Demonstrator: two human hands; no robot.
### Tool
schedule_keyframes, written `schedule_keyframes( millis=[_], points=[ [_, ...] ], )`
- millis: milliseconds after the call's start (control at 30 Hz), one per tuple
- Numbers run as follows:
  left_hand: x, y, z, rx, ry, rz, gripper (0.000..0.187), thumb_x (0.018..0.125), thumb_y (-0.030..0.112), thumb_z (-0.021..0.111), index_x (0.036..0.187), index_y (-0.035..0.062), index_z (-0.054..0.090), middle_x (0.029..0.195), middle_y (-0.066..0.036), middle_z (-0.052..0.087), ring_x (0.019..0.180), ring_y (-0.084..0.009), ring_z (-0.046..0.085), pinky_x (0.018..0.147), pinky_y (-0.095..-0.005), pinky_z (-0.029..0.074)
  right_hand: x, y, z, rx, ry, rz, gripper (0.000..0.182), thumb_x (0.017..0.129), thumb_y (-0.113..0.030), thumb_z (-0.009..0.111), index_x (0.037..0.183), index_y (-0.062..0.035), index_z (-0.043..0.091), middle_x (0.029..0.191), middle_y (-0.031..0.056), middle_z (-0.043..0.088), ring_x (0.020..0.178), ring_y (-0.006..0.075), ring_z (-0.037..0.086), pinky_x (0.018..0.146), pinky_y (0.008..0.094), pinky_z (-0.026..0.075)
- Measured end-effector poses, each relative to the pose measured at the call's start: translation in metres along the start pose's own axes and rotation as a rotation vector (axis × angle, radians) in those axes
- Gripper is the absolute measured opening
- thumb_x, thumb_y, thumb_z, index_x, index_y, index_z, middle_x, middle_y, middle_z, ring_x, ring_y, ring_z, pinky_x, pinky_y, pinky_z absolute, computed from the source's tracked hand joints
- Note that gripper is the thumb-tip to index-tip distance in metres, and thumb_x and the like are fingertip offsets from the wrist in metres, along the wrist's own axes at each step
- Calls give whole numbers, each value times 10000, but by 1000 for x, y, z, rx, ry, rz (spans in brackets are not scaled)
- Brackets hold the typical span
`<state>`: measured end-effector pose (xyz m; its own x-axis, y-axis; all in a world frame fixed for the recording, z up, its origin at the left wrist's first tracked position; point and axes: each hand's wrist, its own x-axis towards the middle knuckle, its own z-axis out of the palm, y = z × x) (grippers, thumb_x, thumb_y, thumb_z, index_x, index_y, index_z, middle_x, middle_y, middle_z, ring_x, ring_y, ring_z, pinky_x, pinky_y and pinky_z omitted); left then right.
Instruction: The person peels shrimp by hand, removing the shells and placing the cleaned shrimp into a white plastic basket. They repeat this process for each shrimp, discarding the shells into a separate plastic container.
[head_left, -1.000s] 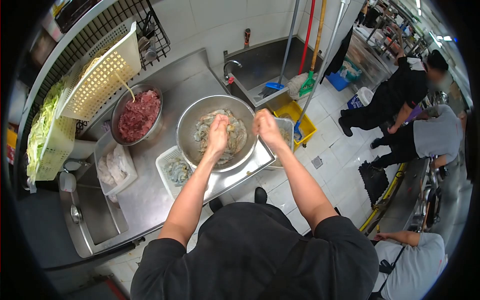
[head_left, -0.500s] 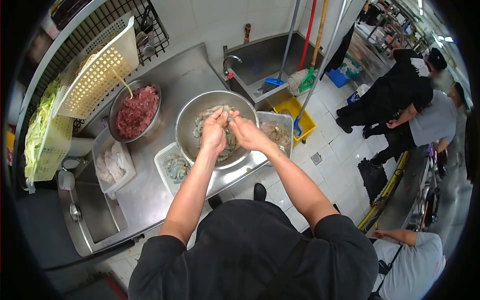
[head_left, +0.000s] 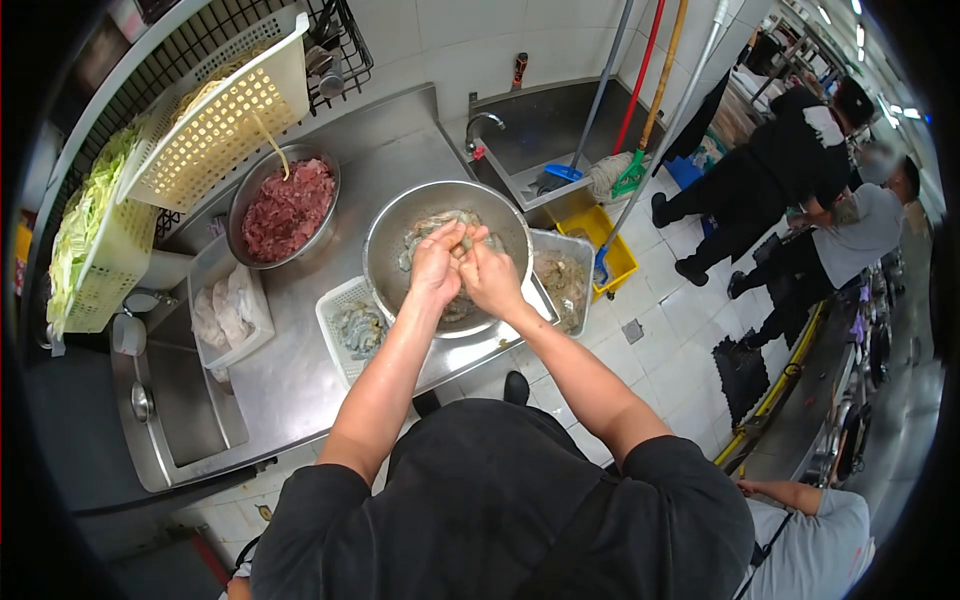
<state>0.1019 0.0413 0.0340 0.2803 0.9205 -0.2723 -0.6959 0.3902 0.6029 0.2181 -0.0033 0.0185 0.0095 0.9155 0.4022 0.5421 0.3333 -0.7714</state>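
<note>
My left hand (head_left: pixel 436 266) and my right hand (head_left: pixel 489 276) meet over a large steel bowl (head_left: pixel 390 232) of raw grey shrimp (head_left: pixel 424 228). Both hands pinch one shrimp between their fingertips; the shrimp itself is mostly hidden by the fingers. The bowl stands on a steel counter (head_left: pixel 300 370) in front of me. A small white basket (head_left: pixel 338 308) with peeled shrimp sits to the left of the bowl. A steel tray (head_left: pixel 572 250) with shells lies to its right.
A bowl of minced red meat (head_left: pixel 287 208) stands behind, a white tub (head_left: pixel 228 318) of pale pieces left. Yellow baskets (head_left: pixel 222 110) of greens hang on a wire rack. Sinks (head_left: pixel 180 410) sit left and behind. Mops (head_left: pixel 640 100) lean by a yellow bucket (head_left: pixel 608 244). Three people (head_left: pixel 790 160) work right.
My right hand came in from the right and joined the left hand over the bowl. Both hands now grip one shrimp. The view shifted slightly; people at the right moved.
</note>
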Motion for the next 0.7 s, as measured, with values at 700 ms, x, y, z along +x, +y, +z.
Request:
schedule_keyframes(
  millis=[700],
  points=[
    [7,-13,-9,451,-38,-82,342,981,-20,540,1313,-87,586,1006,-118,694,856,-157,660,765,-276,569,-12,103,-117,-745,1,210,281,950,-150,525,1070,44,688,1015,306,671,931,438,647,875,494,514]
  ],
)
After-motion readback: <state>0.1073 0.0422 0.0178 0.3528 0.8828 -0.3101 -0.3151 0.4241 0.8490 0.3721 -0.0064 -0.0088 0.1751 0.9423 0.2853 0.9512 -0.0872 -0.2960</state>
